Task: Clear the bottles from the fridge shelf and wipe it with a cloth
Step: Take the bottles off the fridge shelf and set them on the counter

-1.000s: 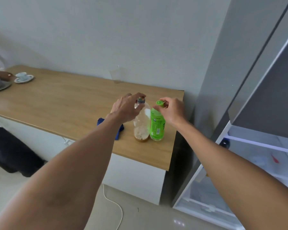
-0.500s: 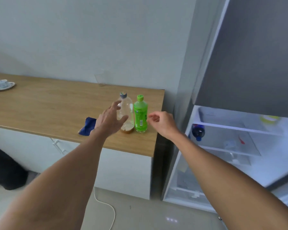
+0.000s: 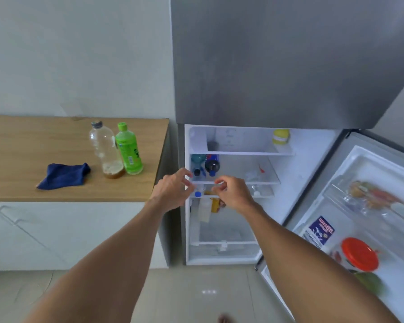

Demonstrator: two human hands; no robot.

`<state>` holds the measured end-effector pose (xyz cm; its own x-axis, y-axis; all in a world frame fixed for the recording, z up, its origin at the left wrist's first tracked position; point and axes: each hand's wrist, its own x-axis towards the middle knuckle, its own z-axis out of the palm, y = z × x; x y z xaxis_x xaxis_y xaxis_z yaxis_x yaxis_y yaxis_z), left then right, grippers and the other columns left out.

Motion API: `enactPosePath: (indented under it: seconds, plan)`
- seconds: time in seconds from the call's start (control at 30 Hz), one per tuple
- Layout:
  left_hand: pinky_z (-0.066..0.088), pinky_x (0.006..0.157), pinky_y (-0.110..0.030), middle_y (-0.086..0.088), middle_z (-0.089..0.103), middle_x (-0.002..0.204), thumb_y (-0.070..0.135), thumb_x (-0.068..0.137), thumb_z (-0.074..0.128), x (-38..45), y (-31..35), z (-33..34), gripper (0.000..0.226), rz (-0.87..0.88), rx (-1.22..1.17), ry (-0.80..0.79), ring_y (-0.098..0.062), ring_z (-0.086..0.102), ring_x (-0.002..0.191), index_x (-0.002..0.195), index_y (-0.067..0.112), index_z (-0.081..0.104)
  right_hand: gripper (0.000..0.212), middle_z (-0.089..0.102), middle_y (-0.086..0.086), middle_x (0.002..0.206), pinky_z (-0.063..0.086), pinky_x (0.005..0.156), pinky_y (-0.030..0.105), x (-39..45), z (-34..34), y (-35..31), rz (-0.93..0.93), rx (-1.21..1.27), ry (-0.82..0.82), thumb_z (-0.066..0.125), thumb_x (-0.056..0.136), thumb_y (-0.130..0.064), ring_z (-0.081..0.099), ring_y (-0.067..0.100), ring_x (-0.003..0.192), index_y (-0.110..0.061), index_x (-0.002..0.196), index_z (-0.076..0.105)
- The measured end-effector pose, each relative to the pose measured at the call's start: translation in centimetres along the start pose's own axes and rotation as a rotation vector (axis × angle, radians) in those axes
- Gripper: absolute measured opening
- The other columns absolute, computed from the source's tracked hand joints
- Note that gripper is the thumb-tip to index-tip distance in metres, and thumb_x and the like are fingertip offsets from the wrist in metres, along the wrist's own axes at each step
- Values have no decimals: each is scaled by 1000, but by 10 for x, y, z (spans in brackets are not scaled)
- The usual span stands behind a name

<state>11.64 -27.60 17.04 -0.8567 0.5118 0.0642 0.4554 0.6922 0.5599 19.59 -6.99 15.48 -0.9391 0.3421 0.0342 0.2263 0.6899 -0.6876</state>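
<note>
A clear bottle with brown dregs and a green bottle stand upright side by side on the wooden counter. A dark blue cloth lies crumpled to their left. In the open fridge, a teal bottle and a dark bottle with a blue cap lie on the middle glass shelf at its left end. My left hand and my right hand hover empty at that shelf's front edge, fingers loosely curled and apart.
A yellow jar sits on the upper shelf. Below the middle shelf are a white carton and a yellow package. The open fridge door at right holds a red-lidded container and packets. White cabinets stand under the counter.
Both hands let go of the two bottles on the counter and moved right to the fridge's middle shelf. My view swung from the counter to the open fridge.
</note>
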Motion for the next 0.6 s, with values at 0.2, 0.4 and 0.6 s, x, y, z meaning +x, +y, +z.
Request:
enactPosePath:
  seconds: [0.2,0.4,0.6]
  plan:
    - [64,62,-30,10,64,123,45,97,68,63,15,85,47,-174,-113,-52,-19,74,75,134,35,40,35,68,-9,93,43,57,22,63,-2,66,-21,-15,74,75,90,-37,63,8,71,-25,120,62]
    - [66,70,-42,10,65,130,39,99,66,149,0,156,44,-367,-312,161,-16,76,73,137,33,44,38,71,-6,93,58,76,35,156,36,126,-69,38,67,74,90,-42,67,16,84,-25,122,63]
    - [57,97,-50,-4,58,143,38,103,58,207,-40,211,53,-397,-93,189,-33,68,115,151,29,37,42,68,7,107,51,82,36,227,101,175,-178,-11,-5,70,93,-39,61,25,101,-33,133,59]
